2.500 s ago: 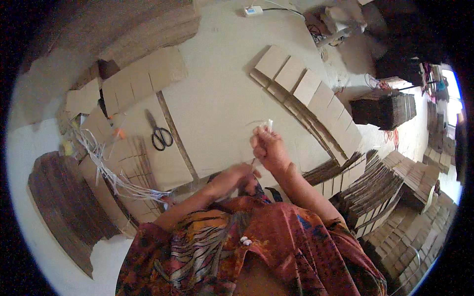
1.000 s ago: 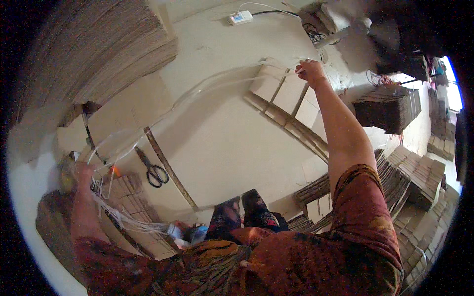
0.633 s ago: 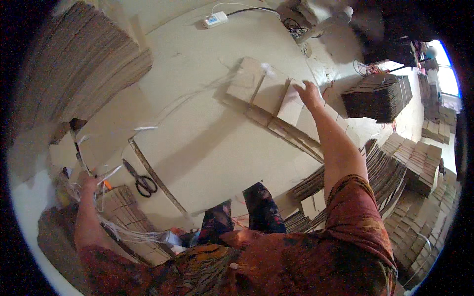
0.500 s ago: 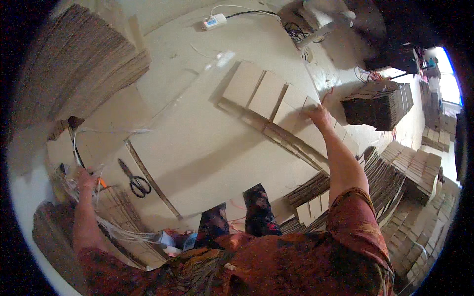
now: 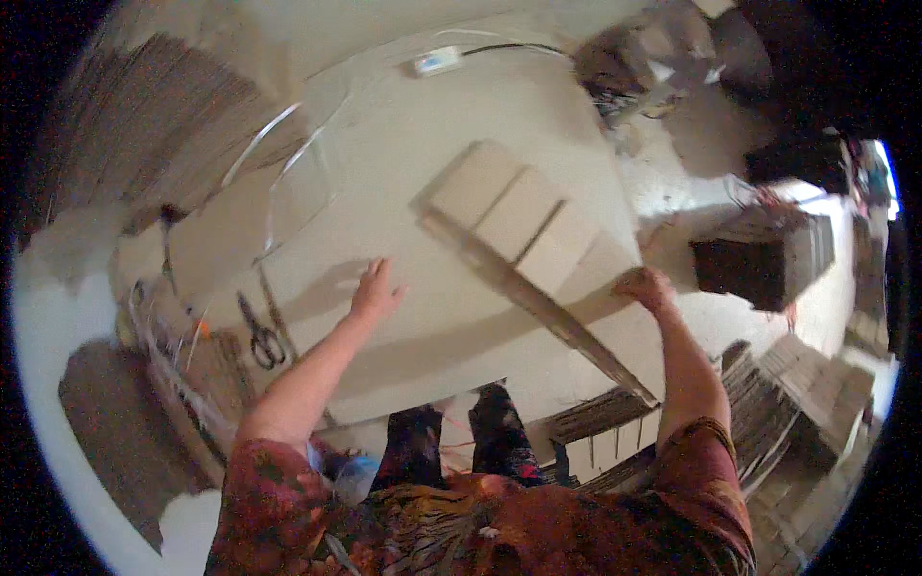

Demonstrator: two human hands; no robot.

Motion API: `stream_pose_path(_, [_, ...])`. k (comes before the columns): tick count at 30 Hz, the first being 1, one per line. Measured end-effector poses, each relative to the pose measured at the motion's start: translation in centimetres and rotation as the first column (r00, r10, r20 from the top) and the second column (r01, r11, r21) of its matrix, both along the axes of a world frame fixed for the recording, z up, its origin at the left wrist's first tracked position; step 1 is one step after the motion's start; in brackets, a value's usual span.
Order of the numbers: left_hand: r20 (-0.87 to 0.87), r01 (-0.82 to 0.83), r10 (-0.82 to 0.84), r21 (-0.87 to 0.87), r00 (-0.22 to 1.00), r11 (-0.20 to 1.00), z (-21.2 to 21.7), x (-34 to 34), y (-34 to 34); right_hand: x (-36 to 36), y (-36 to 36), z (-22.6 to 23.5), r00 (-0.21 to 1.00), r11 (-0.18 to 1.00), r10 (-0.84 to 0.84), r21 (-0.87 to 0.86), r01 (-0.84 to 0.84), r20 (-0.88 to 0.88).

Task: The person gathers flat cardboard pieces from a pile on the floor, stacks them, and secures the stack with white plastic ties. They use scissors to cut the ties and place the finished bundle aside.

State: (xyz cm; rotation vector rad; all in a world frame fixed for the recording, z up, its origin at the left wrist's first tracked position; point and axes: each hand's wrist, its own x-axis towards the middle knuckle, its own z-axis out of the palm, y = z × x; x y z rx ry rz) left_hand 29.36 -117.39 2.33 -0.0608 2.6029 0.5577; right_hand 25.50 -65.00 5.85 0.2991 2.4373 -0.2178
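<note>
Cardboard stack, flattened pieces tilted off the pale floor, gripped at its near edge by my right hand.

My right hand is closed over the stack's right edge, fingers curled around it, which I judge keeps the loose pieces together while one side is lifted. My left hand is open, fingers spread, apart from the stack and over bare floor to its left; it holds nothing. Scissors lie on the floor just left of my left forearm, beside a bundle of pale straps. More flattened cardboard sits in piles at my right, and a dark bundled stack stands beyond my right hand. A white power strip lies at the far edge.
</note>
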Motion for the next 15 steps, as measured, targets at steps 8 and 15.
stream_pose_path(8, [0.511,-0.475,0.285,0.29,0.811,0.831,-1.3,1.3,15.3,2.9,0.4,-4.2,0.982,0.982,-0.189,0.014,0.189,-0.001])
stream_pose_path(15, [0.568,-0.716,0.471,0.346,0.674,0.607,-5.0,1.8,16.4,2.2,-5.0,-3.1,0.996,0.996,-0.066,-0.055,0.069,0.054])
